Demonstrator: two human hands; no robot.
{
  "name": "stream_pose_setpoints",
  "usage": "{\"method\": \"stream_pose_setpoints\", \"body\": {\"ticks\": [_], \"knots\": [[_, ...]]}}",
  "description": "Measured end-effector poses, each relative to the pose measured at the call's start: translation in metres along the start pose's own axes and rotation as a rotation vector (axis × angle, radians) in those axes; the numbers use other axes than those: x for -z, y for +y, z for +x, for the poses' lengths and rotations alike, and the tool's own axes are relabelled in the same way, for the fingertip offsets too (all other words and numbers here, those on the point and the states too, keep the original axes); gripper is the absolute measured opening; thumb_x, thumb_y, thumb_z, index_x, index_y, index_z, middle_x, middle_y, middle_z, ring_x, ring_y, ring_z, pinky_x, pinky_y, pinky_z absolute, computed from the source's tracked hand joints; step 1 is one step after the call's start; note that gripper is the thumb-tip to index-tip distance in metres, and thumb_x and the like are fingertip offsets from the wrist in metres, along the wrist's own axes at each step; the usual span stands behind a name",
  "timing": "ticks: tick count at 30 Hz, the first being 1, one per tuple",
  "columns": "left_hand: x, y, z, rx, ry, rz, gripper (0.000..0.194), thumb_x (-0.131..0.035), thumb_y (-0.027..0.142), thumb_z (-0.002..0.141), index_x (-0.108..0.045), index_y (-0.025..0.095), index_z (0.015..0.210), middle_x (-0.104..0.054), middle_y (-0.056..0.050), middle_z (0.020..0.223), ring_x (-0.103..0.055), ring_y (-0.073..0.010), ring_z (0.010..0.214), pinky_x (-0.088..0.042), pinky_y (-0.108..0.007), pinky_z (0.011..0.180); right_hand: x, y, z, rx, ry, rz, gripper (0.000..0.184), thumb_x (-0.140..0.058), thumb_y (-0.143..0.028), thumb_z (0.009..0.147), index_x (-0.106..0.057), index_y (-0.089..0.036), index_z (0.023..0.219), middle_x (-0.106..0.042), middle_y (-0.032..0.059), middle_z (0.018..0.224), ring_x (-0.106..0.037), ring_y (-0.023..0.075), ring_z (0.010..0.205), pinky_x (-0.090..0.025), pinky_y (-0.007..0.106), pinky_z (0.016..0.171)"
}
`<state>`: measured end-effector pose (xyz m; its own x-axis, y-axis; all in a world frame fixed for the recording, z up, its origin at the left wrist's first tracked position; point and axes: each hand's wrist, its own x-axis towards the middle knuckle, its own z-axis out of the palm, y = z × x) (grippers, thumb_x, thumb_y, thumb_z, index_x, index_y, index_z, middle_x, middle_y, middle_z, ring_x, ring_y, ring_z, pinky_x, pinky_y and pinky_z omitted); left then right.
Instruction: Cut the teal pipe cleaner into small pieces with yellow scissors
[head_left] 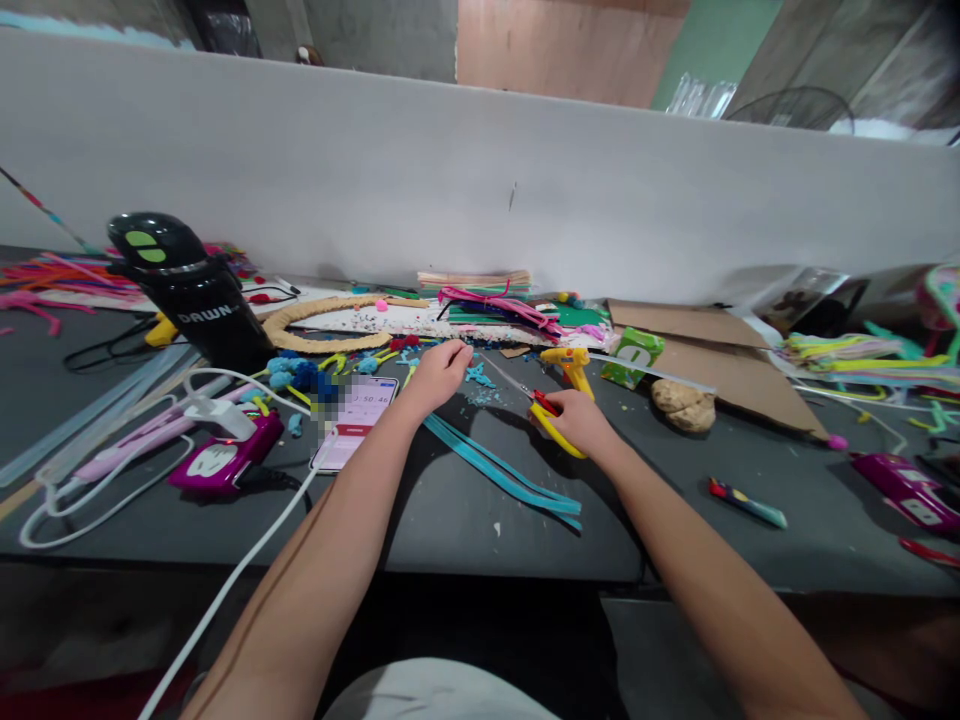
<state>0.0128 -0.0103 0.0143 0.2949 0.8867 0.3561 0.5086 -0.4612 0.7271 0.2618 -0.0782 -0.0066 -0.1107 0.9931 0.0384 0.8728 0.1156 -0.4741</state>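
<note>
Scissors (553, 425) with yellow and red handles are in my right hand (585, 425), the blades pointing up and left toward my other hand. Over the middle of the table, my left hand (442, 375) is closed with the fingertips pinched; whatever is between them is too small or hidden to make out. Light-blue snippets (480, 376) lie scattered between the two hands. Below them, a bundle of light-blue pipe cleaners (510, 478) stretches toward the table's front edge.
A lit phone (366, 425) lies left of my left forearm, beside a purple power strip (225, 455) with white cables. A black tumbler (191, 295) stands behind. Past my right hand are a yellow glue gun (570, 365), green packet (634, 357), tan lump (682, 405) and cardboard (720, 370).
</note>
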Motion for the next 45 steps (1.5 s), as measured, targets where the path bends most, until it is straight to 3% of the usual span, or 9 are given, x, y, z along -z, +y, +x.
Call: {"method": "stream_pose_setpoints", "body": {"ticks": [9, 31, 45], "knots": [[-0.0014, -0.0017, 0.0004, 0.007, 0.014, -0.008, 0.033, -0.04, 0.04, 0.091, -0.055, 0.017, 0.072, -0.056, -0.001, 0.065, -0.05, -0.0147, 0.064, -0.035, -0.027, 0.061, 0.0021, -0.0006, -0.0014, -0.032, 0.013, 0.065, 0.032, -0.062, -0.049, 0.074, -0.068, -0.018, 0.071, -0.059, 0.0016, 0.063, -0.05, 0.0139, 0.059, -0.032, 0.024, 0.052], [0.0003, -0.0013, 0.0003, -0.011, -0.007, 0.006, 0.031, -0.041, 0.039, 0.09, -0.056, 0.017, 0.073, -0.059, -0.002, 0.068, -0.052, -0.0153, 0.066, -0.037, -0.028, 0.063, 0.0019, -0.0015, -0.0012, 0.009, 0.0, 0.017, 0.035, -0.06, -0.05, 0.075, -0.067, -0.017, 0.066, -0.055, 0.0009, 0.058, -0.044, 0.0123, 0.055, -0.028, 0.025, 0.051], [0.0014, -0.0031, 0.0006, -0.003, 0.022, -0.034, 0.029, -0.043, 0.037, 0.089, -0.056, 0.017, 0.073, -0.059, -0.001, 0.067, -0.052, -0.0146, 0.065, -0.039, -0.027, 0.063, 0.0029, -0.0023, -0.0011, -0.07, -0.006, 0.046, 0.036, -0.062, -0.053, 0.073, -0.067, -0.018, 0.071, -0.059, 0.0018, 0.063, -0.048, 0.0136, 0.058, -0.029, 0.023, 0.05]]}}
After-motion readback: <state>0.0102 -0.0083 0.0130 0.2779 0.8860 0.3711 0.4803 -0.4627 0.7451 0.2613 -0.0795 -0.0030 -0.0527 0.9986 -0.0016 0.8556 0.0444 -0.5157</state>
